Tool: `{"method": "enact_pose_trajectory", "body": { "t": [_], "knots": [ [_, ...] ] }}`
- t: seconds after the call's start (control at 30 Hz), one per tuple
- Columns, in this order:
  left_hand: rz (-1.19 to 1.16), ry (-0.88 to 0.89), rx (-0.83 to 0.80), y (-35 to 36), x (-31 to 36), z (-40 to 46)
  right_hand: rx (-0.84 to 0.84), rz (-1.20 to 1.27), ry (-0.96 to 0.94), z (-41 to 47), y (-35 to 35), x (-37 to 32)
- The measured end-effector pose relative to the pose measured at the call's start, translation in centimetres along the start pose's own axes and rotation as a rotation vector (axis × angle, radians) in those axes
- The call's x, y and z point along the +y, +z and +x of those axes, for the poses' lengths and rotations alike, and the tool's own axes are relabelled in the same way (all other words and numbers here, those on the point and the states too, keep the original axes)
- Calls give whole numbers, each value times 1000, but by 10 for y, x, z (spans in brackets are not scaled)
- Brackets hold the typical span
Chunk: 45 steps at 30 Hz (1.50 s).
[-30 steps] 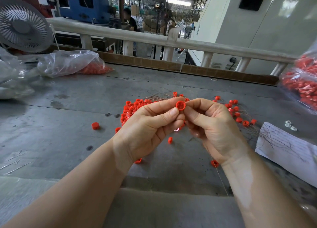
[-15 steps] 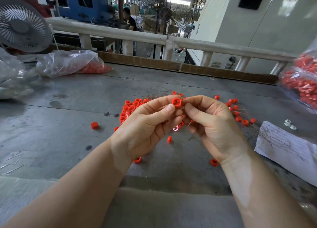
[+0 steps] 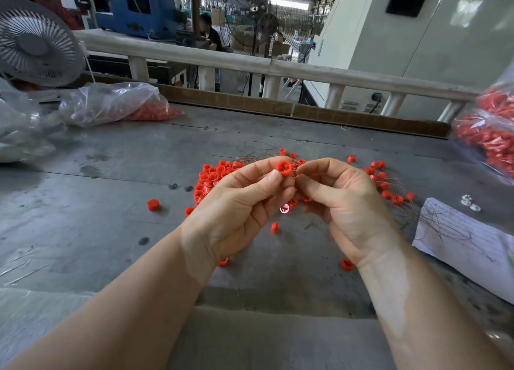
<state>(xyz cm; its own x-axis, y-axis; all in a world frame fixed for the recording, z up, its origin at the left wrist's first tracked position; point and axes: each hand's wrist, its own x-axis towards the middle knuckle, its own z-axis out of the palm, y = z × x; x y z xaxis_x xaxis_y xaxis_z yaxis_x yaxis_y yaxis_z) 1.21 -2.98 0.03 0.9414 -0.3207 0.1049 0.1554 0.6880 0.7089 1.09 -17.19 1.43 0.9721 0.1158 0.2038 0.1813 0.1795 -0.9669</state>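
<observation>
My left hand (image 3: 239, 208) pinches a small red plastic cap (image 3: 284, 169) between thumb and forefinger, its open end turned toward me. My right hand (image 3: 342, 202) is right beside it, fingertips curled and pinched together next to the cap; what they hold is too thin to make out, perhaps a wire. Both hands hover above the grey table (image 3: 97, 216). A pile of the same red caps (image 3: 214, 175) lies just behind my left hand, and more caps with thin wires (image 3: 386, 186) lie behind my right hand.
Loose caps (image 3: 153, 205) dot the table. A clear bag with red parts (image 3: 116, 102) lies at the back left beside a white fan (image 3: 33, 44). Another bag of red parts (image 3: 489, 136) sits at the right edge. A white paper sheet (image 3: 467, 247) with wires lies right.
Both hands have risen slightly together with the cap; the grip is unchanged.
</observation>
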Motion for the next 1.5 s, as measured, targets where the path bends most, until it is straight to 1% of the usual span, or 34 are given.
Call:
{"method": "enact_pose_trajectory", "body": {
  "t": [0.3, 0.47, 0.5, 0.57, 0.63, 0.7, 0.9, 1.13, 1.2, 1.23, 1.37, 1.43, 1.5],
  "knots": [
    [1, -3, -40, 0, 1, -1, 8, -34, 30, 1, 0, 5],
    [-19, 48, 27, -1, 2, 2, 16, -86, 81, 4, -3, 9],
    [-23, 58, 45, -2, 2, 2, 33, -154, 75, 4, -4, 11],
    [-25, 61, 74, -3, 2, 3, 46, -404, 29, 5, -6, 15],
    [-23, 53, 99, -4, 2, 3, -3, -681, -11, 4, -5, 17],
    [-19, 49, 120, -4, 1, 3, -62, -831, -7, 3, -4, 19],
    [-2, 57, 136, -2, 2, 3, -186, -944, 16, 0, 0, 19],
    [-20, 62, 132, -4, 2, 3, -221, -1052, -14, 1, 0, 23],
    [-20, 62, 131, -4, 2, 3, -178, -1007, -42, 3, -1, 23],
    [-16, 62, 131, -3, 2, 3, -132, -931, -55, 4, -3, 23],
    [-5, 73, 144, -3, 1, 4, 48, -440, -90, 7, -9, 17],
    [17, 81, 149, -3, -2, 4, 67, -211, -73, 7, -9, 13],
    [45, 83, 140, -3, -4, 4, 57, -49, -63, 6, -8, 10]
  ]
}}
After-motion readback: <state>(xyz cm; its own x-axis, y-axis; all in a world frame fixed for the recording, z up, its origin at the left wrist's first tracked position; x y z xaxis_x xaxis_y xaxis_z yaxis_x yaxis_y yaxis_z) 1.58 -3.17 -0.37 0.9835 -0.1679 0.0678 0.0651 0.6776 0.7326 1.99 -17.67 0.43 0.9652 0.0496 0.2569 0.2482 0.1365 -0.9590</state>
